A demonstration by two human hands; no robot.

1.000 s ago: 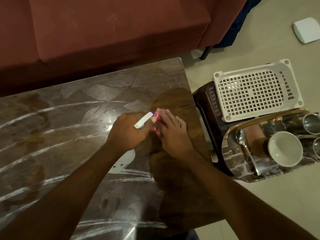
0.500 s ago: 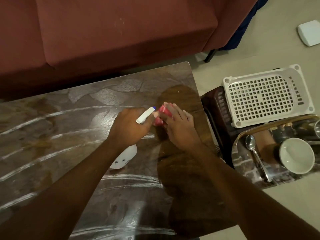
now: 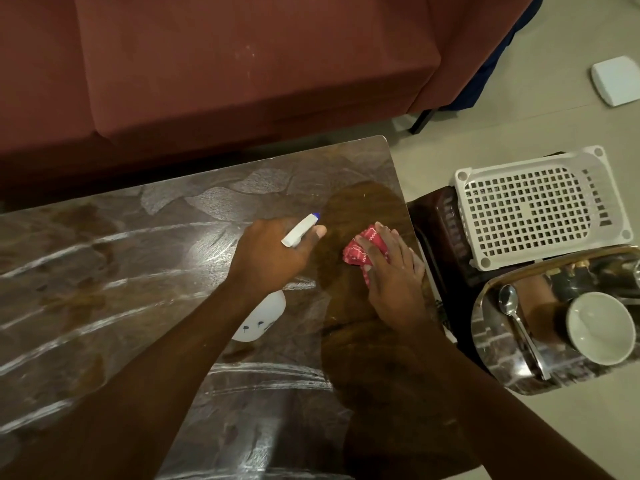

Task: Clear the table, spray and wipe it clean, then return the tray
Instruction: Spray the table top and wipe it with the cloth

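My left hand [image 3: 273,251] grips the head of a white spray bottle [image 3: 261,320] above the glossy brown table [image 3: 121,271]; its white nozzle with a blue tip points to the upper right. My right hand [image 3: 391,271] holds a bunched red patterned cloth [image 3: 362,249] and presses it on the table near the right edge. White streaks run across the table's left part. The shiny metal tray [image 3: 498,351] sits off the table at the right, carrying a spoon [image 3: 516,320] and a white cup [image 3: 601,327].
A white perforated plastic basket [image 3: 533,206] rests on a dark stool beside the table's right edge, just behind the tray. A red-brown sofa [image 3: 225,64] runs along the far side. A white flat device [image 3: 616,81] lies on the tiled floor.
My right hand has slid the red cloth to the right, away from my left hand. The spray bottle stays in my left hand at about the same place.
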